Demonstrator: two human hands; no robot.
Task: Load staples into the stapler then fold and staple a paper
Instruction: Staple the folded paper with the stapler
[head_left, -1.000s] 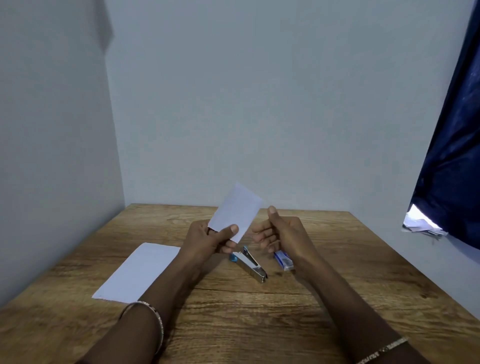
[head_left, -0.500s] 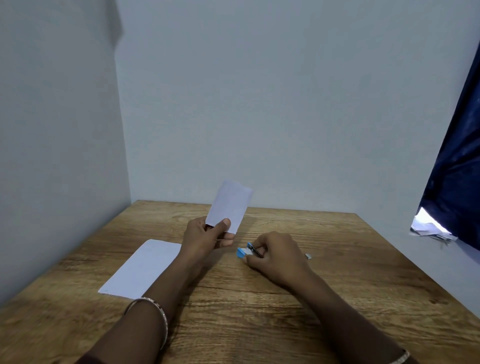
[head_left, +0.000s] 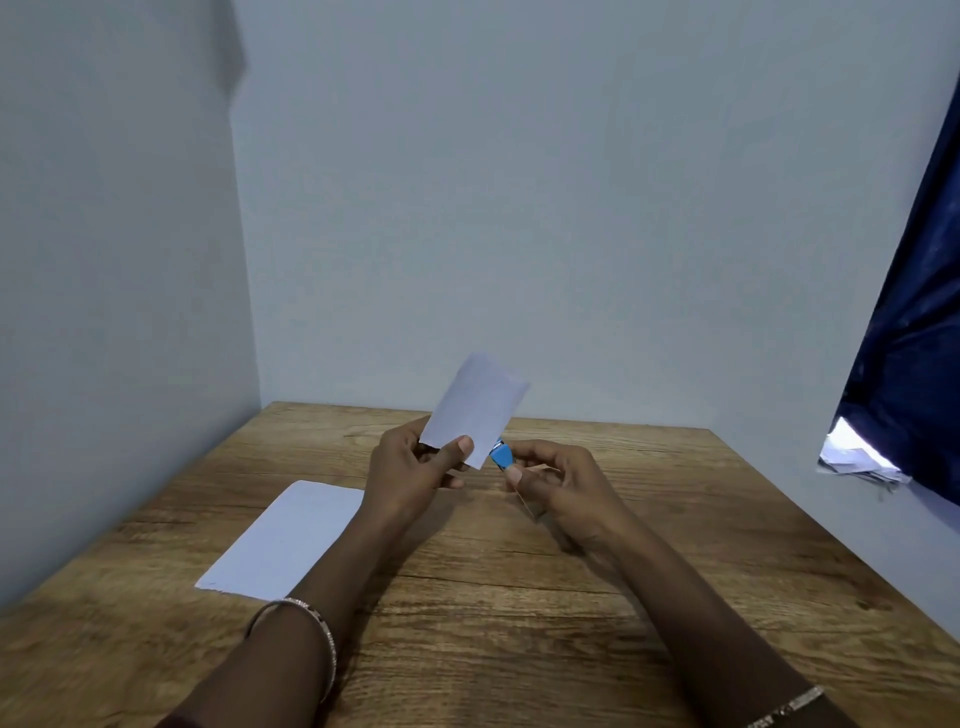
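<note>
My left hand (head_left: 415, 467) is up off the table w/ the folded paper (head_left: 475, 410) pinched betw. thumb and fingers at its lower edge; the sheet stands tilted, top leaning right and away. My right hand (head_left: 563, 486) is just right of it, fingers curled round the stapler (head_left: 501, 456), held in the air. Only the blue end shows past my fingertips, almost touching the paper's lower right corner; can't tell if it's actually on the paper. Rest of the stapler is hidden in my grip, bit blurred. Bangle (head_left: 311, 634) on the left wrist, another bracelet (head_left: 787, 709) on the right. On the wooden table (head_left: 519, 623), near-left of my left forearm, a flat white sheet (head_left: 283, 540) lies by itself. Far right, a dark blue curtain (head_left: 909, 338) hangs w/ some crumpled paper (head_left: 857, 460) at its bottom edge.
</note>
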